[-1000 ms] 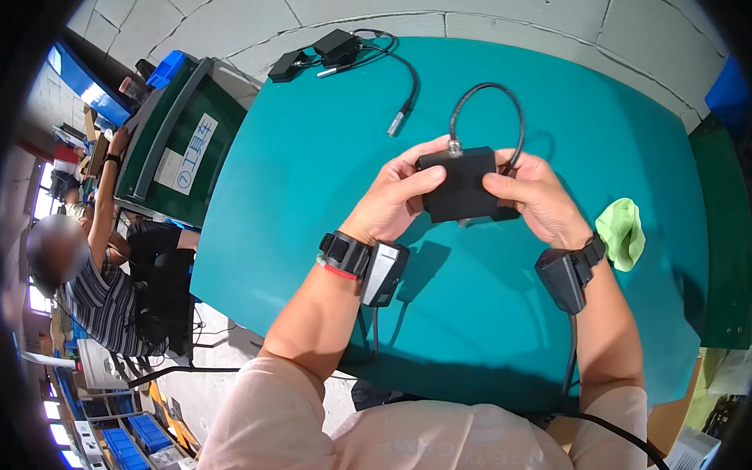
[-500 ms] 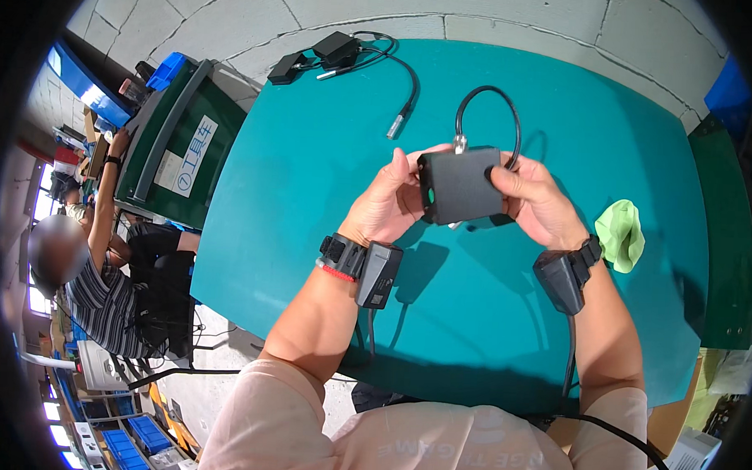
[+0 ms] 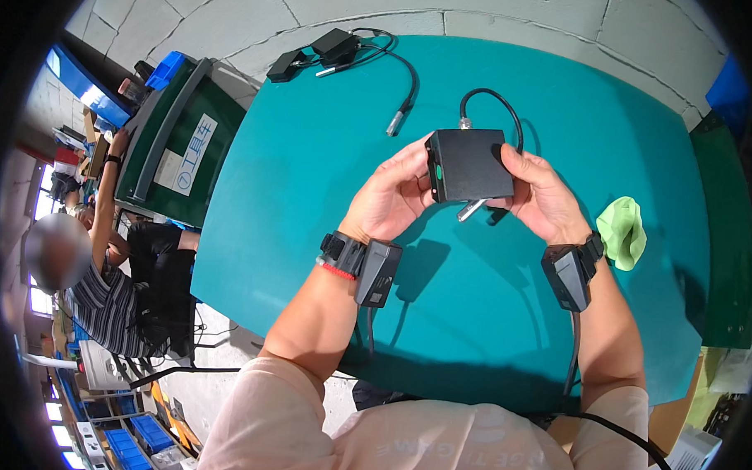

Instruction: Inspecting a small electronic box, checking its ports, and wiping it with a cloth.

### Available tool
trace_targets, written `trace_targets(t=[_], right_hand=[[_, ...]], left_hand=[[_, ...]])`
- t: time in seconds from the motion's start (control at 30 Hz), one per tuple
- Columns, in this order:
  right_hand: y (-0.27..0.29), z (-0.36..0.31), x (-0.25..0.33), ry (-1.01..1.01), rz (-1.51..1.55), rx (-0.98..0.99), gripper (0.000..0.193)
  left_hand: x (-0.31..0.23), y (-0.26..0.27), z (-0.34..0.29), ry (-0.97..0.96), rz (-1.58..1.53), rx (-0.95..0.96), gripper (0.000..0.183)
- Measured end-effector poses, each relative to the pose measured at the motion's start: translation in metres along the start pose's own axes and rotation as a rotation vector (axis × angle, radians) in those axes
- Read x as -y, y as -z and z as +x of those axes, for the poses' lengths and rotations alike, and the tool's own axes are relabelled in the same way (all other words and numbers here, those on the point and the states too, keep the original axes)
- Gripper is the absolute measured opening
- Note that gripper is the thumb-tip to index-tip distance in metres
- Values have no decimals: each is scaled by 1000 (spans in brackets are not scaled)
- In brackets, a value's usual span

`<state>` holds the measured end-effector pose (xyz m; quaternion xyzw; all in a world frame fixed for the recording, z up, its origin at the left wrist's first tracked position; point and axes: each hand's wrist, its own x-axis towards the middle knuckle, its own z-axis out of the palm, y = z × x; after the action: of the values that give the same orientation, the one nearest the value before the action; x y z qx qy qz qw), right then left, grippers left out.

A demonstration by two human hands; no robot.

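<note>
While a black box (image 3: 473, 165) is being held above the bench (image 3: 489, 322), a little toward twelve o'clock of its middle, its sides are being grasped by the fingers of the left hand (image 3: 394, 188) and right hand (image 3: 539, 191). A slip is being risked, seemingly, by the left's light edge hold; strain at the connector (image 3: 465, 123) is being invited should the cable (image 3: 497, 94), looping at one o'clock, be snagged by the right hand. From the box, similar boxes (image 3: 335, 47) are being carried by the bench at ten o'clock, a green cloth (image 3: 621, 233) at four. The room is being bounded by a block wall (image 3: 516, 26) at twelve; a green cabinet (image 3: 189, 121) is being seen at nine, a co-worker (image 3: 104, 308) at eight.
</note>
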<state>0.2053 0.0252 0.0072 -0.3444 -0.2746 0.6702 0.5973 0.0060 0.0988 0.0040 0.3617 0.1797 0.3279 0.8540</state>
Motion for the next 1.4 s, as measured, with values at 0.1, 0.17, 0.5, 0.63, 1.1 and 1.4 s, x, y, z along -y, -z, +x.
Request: trace_targets(t=[0.1,0.17,0.5,0.63,1.1,1.4], right_hand=[[-6,2,-1,-93,-184,-127,35],[-7,1,-1,-84,-184,-73,35],[3,4,2,-108,-111,129,15],[6,2,1,-84,-120,76,17],[41,-173,59,448,-89,-208,18],[102,-537,53,850,-387,-1251,34]], left_hand=[[-3,-2,1,38,64,-86,48],[-2,-3,1,58,92,-102,50],[3,3,4,29,105,-87,56],[4,6,8,8,106,-69,52],[8,18,15,26,-3,119,31],[6,26,18,18,72,96,32]])
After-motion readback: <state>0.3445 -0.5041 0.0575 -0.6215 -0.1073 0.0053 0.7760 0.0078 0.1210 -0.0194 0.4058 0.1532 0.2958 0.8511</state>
